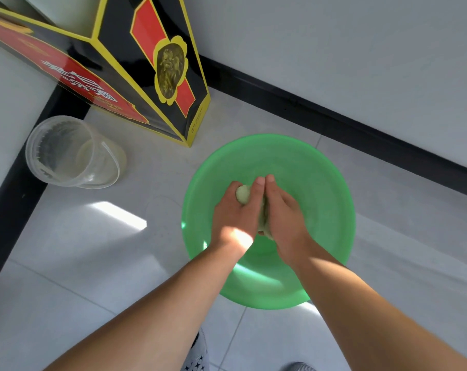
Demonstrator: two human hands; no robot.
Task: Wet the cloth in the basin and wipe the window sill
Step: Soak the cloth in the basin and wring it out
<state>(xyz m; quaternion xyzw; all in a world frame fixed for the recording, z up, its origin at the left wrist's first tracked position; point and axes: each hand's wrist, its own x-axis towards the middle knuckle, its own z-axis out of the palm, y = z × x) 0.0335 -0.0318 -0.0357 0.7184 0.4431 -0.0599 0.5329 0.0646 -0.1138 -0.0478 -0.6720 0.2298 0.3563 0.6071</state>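
Cloth [243,194] mostly buried — box [136,62] top cropped

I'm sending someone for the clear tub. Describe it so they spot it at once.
Find the tall black, red and yellow box in the corner. Left of its base stands a tub, the only see-through container; the nearby basin is green.

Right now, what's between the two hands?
The cloth, bunched and gripped by the left hand and right hand over the basin, in the head view.

Over the green basin [320,167], left hand [233,212] and right hand [283,210] grip the bunched cloth [243,194] — thumbs touching.
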